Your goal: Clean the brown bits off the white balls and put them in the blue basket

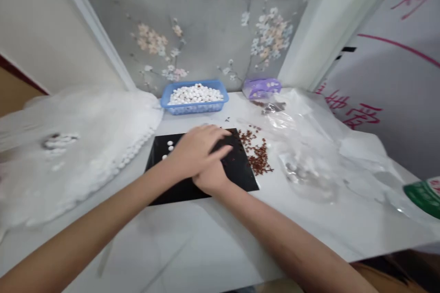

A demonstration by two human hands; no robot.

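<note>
Both hands meet over a black mat point(185, 191) on the white table. My left hand point(195, 149) lies across the top, its thumb and fingers apart and pointing right, with nothing visible in it. Beneath it is my right hand point(210, 178); its fingers are hidden by the left one. Several white balls point(170, 143) sit on the mat just left of the hands. Small reddish-brown star-shaped pieces point(259, 156) are scattered at the mat's right edge.
A blue basket point(195, 109) of white balls stands behind the mat, with a purple bag point(261, 88) to its right. A large bag of white balls point(103, 146) fills the left. Clear plastic bags point(309, 165) and a green-labelled bottle point(422, 197) lie right.
</note>
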